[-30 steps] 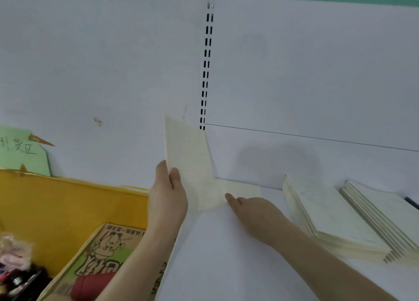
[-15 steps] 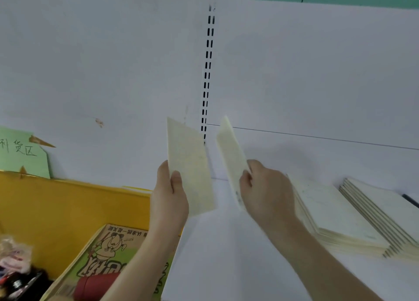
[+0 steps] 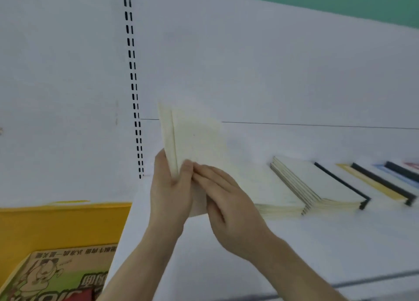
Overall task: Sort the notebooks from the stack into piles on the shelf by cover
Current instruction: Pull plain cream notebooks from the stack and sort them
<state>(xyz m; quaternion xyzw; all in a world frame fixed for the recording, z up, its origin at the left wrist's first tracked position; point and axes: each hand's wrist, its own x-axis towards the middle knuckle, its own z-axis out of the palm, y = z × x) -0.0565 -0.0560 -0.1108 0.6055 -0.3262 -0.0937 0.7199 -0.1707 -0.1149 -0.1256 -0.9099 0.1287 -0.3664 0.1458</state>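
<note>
A: so where's everything sitting?
B: both hands meet mid-frame — left hand (image 3: pixel 170 194) and right hand (image 3: pixel 229 205) touching, notebooks (image 3: pixel 192 139) upright between them, above the shelf (image 3: pixel 294 244).
A: and the piles?
B: two piles (image 3: pixel 294 187) lie right of the hands, more farther right. Box (image 3: pixel 56 221) sits lower left — printed book (image 3: pixel 59 275) inside.

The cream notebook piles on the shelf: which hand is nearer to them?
Right. The right hand is just left of the nearest cream pile, overlapping its near edge in view. The left hand is farther left, gripping the held notebooks.
</note>
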